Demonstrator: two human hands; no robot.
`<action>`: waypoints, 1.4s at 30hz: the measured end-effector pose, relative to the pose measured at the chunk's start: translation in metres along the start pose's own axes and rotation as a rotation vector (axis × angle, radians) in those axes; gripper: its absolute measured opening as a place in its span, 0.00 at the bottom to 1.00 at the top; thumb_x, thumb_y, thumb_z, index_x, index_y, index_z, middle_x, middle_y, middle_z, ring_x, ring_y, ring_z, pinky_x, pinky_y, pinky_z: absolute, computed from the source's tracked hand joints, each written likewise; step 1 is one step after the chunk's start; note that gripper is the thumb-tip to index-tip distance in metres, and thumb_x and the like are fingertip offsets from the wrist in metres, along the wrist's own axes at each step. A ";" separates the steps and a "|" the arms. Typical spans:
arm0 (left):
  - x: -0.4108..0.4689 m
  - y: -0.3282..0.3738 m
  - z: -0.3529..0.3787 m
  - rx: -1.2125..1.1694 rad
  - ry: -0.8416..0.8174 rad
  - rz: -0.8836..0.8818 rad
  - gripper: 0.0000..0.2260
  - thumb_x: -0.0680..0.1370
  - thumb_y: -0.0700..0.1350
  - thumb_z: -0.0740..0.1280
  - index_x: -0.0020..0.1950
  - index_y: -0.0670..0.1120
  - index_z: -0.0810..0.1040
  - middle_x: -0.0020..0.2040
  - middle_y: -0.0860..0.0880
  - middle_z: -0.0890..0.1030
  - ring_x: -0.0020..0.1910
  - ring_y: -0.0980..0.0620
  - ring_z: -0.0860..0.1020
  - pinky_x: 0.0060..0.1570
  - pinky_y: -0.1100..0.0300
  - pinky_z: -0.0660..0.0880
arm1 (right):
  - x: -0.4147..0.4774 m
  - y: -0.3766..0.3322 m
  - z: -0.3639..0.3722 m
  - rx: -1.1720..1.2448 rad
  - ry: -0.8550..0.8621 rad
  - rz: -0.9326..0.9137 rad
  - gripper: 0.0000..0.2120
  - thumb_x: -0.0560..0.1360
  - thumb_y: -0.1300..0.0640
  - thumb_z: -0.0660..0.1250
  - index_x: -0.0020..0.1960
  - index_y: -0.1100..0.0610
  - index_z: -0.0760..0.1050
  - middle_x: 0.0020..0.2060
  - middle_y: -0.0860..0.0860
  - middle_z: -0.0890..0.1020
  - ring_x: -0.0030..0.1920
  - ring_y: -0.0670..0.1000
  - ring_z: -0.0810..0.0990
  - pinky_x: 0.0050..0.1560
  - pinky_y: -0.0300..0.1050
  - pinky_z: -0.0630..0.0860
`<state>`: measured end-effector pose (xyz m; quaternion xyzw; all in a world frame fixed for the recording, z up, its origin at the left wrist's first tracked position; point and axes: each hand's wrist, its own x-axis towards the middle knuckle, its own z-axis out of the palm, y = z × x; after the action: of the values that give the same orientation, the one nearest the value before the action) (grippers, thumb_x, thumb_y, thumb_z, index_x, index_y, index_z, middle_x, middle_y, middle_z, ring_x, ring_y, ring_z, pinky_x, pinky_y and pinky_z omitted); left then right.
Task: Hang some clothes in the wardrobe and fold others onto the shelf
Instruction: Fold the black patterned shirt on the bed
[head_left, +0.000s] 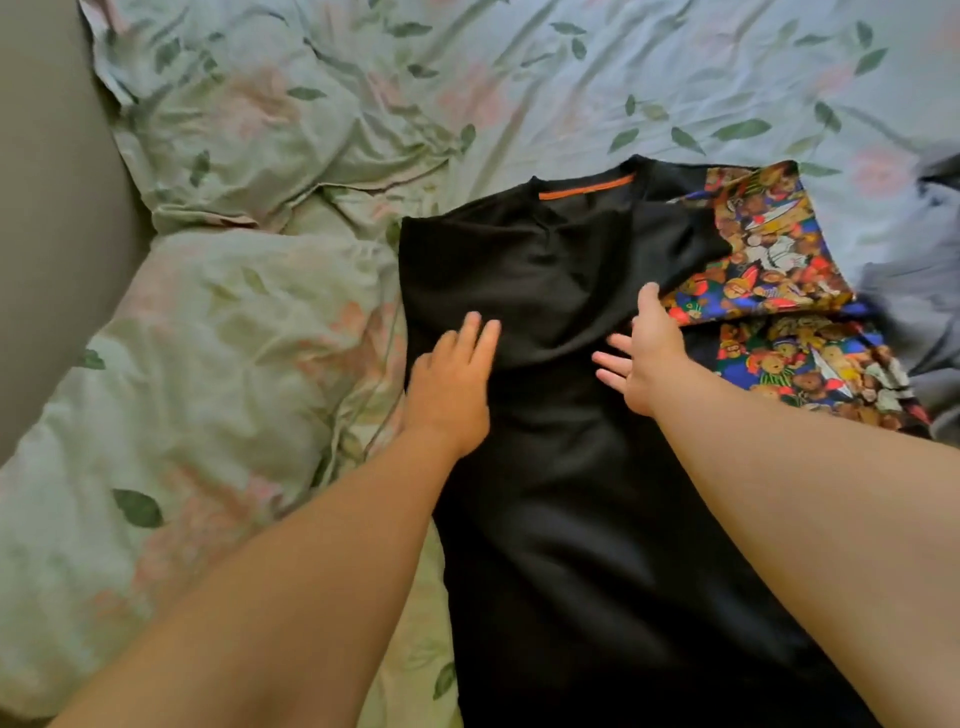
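Head view shows the black T-shirt (571, 493) lying on the bed (519, 78) under both hands, the left hand (451, 387) resting flat on it with straight fingers, the right hand (647, 358) open with spread fingers touching its folded cloth, and a bear-print garment (769, 270) just right of the right hand

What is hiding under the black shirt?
A colourful teddy-bear cloth pokes out from under the black shirt on the right, and flowery bedding lies around it. How far either runs beneath is covered. The left hand and right hand touch its top.
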<state>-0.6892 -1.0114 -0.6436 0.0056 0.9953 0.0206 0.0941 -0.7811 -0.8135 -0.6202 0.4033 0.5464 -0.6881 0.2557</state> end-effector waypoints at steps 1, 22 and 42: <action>0.001 -0.007 0.005 0.024 -0.051 -0.097 0.39 0.78 0.47 0.67 0.81 0.50 0.46 0.82 0.47 0.47 0.78 0.44 0.55 0.72 0.46 0.63 | 0.003 0.000 -0.004 0.000 -0.015 0.025 0.33 0.78 0.34 0.59 0.78 0.50 0.61 0.71 0.56 0.72 0.66 0.59 0.76 0.68 0.57 0.71; 0.031 -0.022 0.019 0.210 -0.258 -0.297 0.38 0.78 0.28 0.56 0.81 0.43 0.38 0.80 0.39 0.39 0.79 0.39 0.52 0.67 0.47 0.68 | 0.058 -0.055 -0.016 -0.076 0.141 -0.069 0.12 0.79 0.57 0.65 0.62 0.53 0.74 0.58 0.53 0.82 0.48 0.49 0.81 0.36 0.43 0.78; 0.039 -0.012 0.021 0.297 -0.384 -0.317 0.41 0.76 0.31 0.59 0.79 0.41 0.33 0.80 0.38 0.37 0.79 0.35 0.50 0.72 0.47 0.61 | 0.083 -0.104 -0.083 -0.007 0.319 -0.167 0.16 0.80 0.57 0.63 0.66 0.55 0.67 0.57 0.53 0.76 0.45 0.48 0.74 0.52 0.43 0.78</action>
<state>-0.7237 -1.0222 -0.6725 -0.1327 0.9399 -0.1420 0.2808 -0.8858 -0.6984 -0.6398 0.4597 0.6140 -0.6323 0.1091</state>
